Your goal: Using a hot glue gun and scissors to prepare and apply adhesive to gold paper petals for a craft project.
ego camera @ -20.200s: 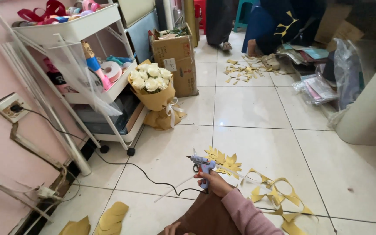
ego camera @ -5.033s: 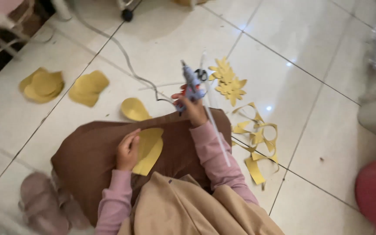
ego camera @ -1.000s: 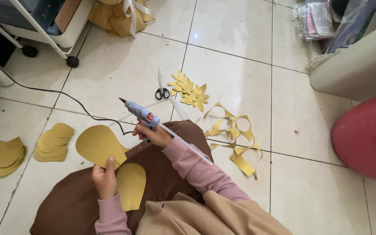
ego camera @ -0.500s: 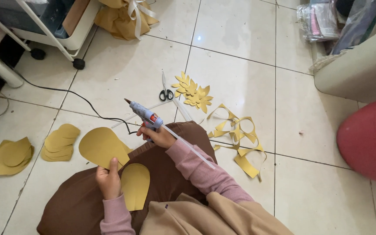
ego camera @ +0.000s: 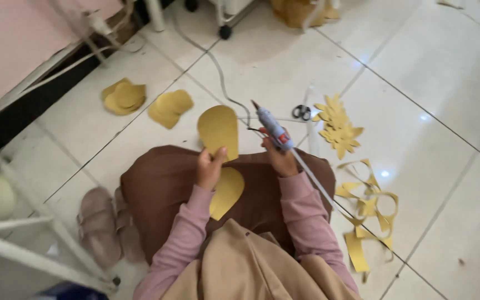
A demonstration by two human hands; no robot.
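My left hand (ego camera: pixel 209 165) pinches the lower edge of a gold petal-shaped paper cutout (ego camera: pixel 218 129) and holds it up over the floor. My right hand (ego camera: pixel 280 159) grips a blue glue gun (ego camera: pixel 272 128), its nozzle pointing up and left, close to the petal's right edge. A second gold petal (ego camera: pixel 226 191) lies on the brown cloth (ego camera: pixel 162 183) over my lap, just below my left hand. The gun's cord (ego camera: pixel 218 72) trails off across the tiles toward the top.
Two stacks of gold petals (ego camera: pixel 124 96) (ego camera: pixel 171 106) lie on the tiles to the left. Scissors (ego camera: pixel 301 112), gold leaf shapes (ego camera: pixel 337 125) and gold paper scraps (ego camera: pixel 369 214) lie to the right. Pink sandals (ego camera: pixel 104 225) sit at lower left beside a white rack frame (ego camera: pixel 23 233).
The view has swung to the left. My left hand has lifted the petal higher, and the glue gun's nozzle now sits closer to it.
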